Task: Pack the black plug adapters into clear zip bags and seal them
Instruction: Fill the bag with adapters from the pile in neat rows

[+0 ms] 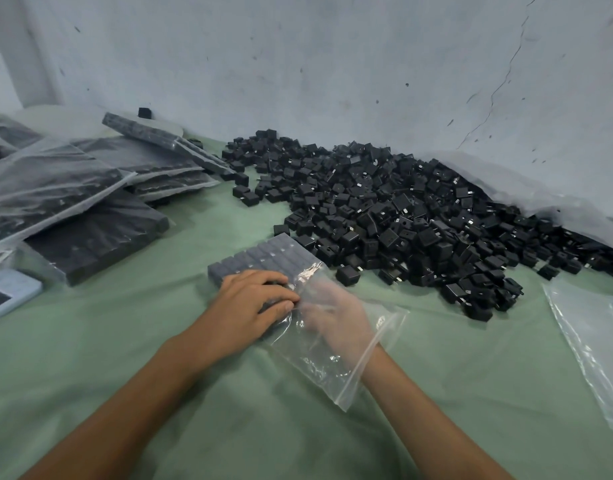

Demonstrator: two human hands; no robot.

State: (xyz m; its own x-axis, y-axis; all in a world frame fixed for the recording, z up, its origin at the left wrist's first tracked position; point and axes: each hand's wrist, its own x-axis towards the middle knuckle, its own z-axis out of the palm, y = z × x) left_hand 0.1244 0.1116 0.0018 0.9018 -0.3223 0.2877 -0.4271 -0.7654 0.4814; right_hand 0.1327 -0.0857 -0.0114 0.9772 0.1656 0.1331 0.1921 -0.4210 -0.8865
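Left hand (256, 303) lies on the neat block of black square plug adapters (263, 254), fingers nearly straight, pressing down rather than gripping. That block sits in the far end of the clear plastic zip bag (336, 372) on the green cloth table (194, 427). Right hand (336, 317) is inside the bag, blurry through the plastic, so can't tell its grip. Big loose heap of black adapters (419, 209) just behind.

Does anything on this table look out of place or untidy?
Yes. The filled bags on the left lie in a crooked stack, with the far bag propped at a tilt on the others. One lone adapter sits apart by the wall behind them.
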